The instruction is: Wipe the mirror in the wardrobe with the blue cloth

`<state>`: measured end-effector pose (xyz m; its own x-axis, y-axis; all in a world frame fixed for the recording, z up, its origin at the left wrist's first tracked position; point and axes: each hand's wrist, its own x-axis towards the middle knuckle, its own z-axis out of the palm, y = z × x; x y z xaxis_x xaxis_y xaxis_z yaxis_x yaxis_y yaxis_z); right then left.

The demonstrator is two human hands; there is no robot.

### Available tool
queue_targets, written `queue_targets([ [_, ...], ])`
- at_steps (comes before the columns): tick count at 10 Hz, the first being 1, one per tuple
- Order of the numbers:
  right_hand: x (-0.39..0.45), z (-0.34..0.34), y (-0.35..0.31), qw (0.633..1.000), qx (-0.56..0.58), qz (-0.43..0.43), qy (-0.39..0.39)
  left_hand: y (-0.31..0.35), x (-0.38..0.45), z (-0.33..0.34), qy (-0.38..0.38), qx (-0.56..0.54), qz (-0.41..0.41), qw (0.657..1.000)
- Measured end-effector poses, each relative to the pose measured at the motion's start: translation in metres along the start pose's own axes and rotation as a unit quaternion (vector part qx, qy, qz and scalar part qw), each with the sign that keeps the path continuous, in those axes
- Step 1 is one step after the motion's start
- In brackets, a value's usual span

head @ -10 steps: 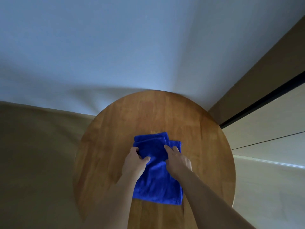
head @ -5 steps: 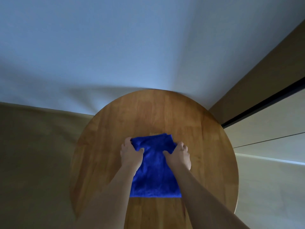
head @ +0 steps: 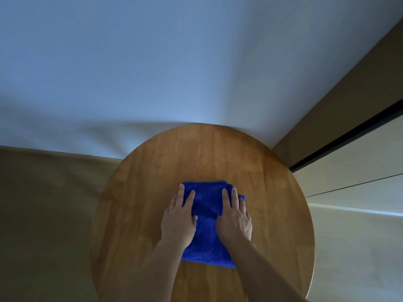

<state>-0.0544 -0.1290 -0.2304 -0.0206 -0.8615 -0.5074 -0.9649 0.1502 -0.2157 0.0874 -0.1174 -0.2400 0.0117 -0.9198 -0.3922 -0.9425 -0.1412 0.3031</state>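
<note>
Both forearms reach forward side by side, bare to the wrist. The left hand (head: 179, 219) lies palm down with fingers straight and together; the right hand (head: 234, 216) mirrors it, flat, fingers extended, thumbs turned inward

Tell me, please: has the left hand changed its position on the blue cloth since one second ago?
Yes. The left hand now lies flat on the blue cloth, fingers reaching toward its far edge, the wall side of the round table.

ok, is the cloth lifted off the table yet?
No, the blue cloth lies flat on the round table under both flat hands.
</note>
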Motion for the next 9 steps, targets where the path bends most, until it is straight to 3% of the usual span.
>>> queue_targets([
  [4,-0.027,-0.029,0.027,1.000,-0.010,-0.009,-0.017,0.011,-0.018,-0.017,0.003,0.004,-0.025,1.000],
  [9,-0.102,-0.093,0.021,0.998,-0.019,-0.041,0.050,0.030,-0.089,-0.092,0.016,0.035,-0.042,0.998],
])
